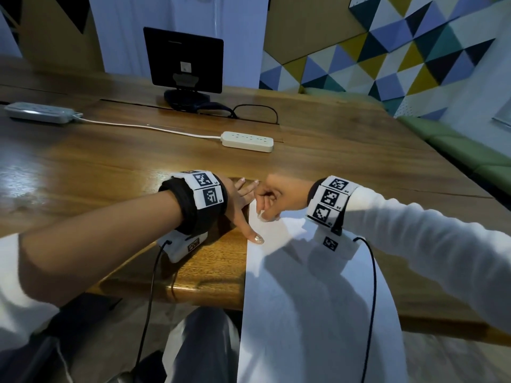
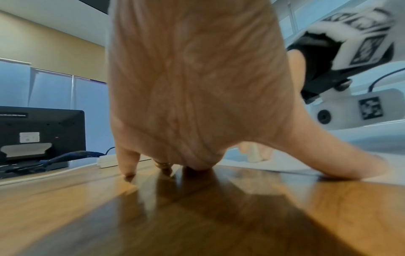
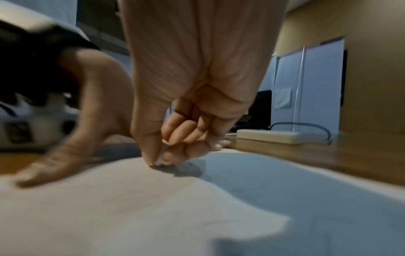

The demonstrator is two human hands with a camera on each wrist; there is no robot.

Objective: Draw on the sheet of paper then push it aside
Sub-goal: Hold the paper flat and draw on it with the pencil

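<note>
A white sheet of paper (image 1: 304, 286) (image 3: 153, 207) lies on the wooden table (image 1: 124, 161) and hangs over its near edge. My left hand (image 1: 243, 205) (image 2: 197, 86) is spread flat beside the sheet's far left corner, fingertips on the wood. Its thumb (image 1: 255, 236) (image 3: 54, 166) presses the sheet's left edge. My right hand (image 1: 269, 200) (image 3: 160, 155) is curled over that corner. It pinches a small white stub (image 1: 261, 215) (image 2: 254, 154) with the tip down on the paper. No drawn marks show on the sheet.
A cream power strip (image 1: 247, 141) lies beyond the hands, and a grey one (image 1: 38, 112) lies at far left, joined by a cord. A black monitor (image 1: 184, 60) and glasses (image 1: 254, 113) stand at the back. A green bench (image 1: 456, 145) runs along the right.
</note>
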